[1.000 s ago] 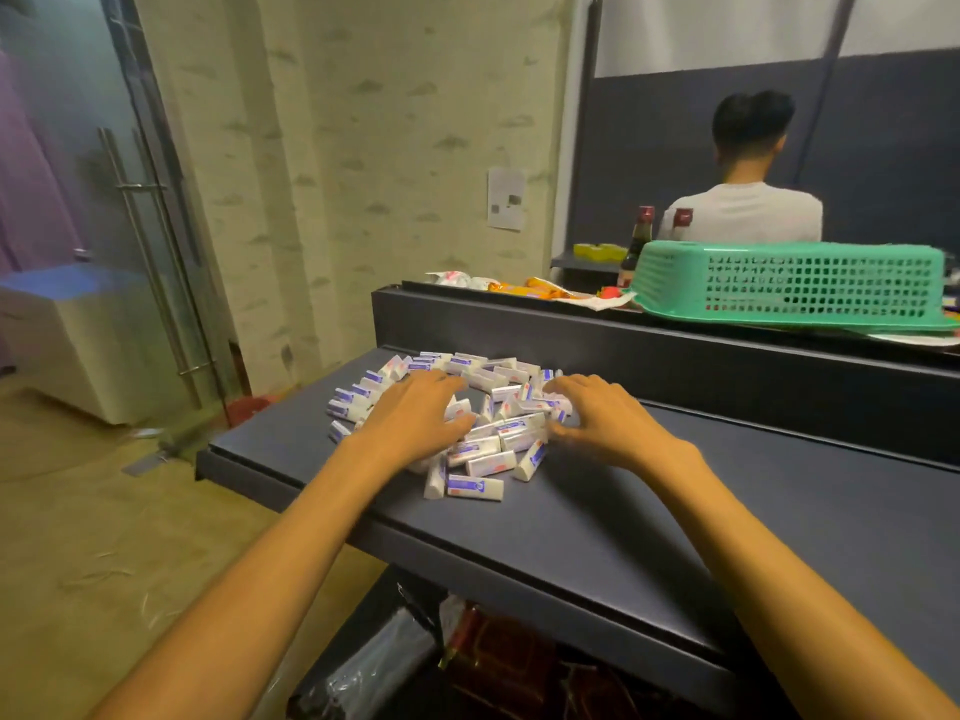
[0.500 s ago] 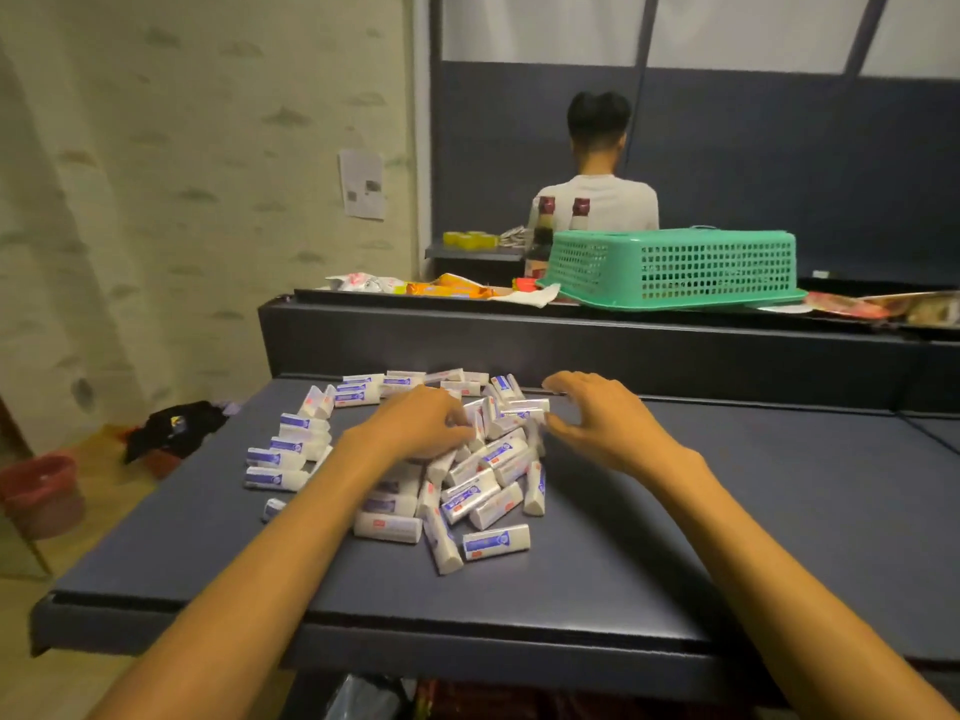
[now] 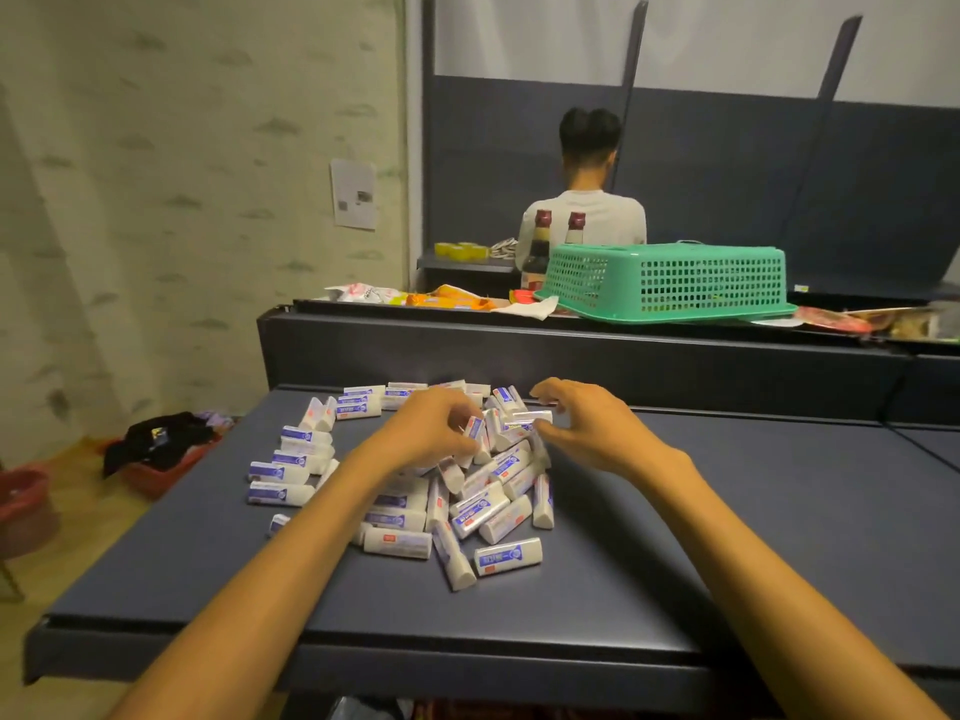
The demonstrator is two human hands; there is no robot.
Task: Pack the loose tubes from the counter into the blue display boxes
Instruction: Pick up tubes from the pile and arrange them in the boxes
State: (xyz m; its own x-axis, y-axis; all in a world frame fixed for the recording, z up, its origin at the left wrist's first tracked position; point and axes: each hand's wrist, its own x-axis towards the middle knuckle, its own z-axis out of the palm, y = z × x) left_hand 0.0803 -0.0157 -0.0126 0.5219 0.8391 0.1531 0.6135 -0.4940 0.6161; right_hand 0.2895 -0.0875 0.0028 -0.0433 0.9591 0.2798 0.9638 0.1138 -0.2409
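Tubes, small and white with blue labels, lie in a loose heap on a dark blue tabletop. Most are piled in the middle of the heap, lying at all angles; a few at its left edge lie in a rough row. One tube lies alone at the near edge of the heap, its label facing up.

Both bare forearms reach in from the near side. The left hand rests on top of the heap, fingers curled down among the tubes; whether it grips one cannot be told. The right hand is at the heap's right side, fingers spread and bent, thumb apart, touching the outermost tubes but closed on nothing.

Beyond the heap, on a raised ledge, a green plastic basket sits upside down. Behind the basket, a seated person faces away.
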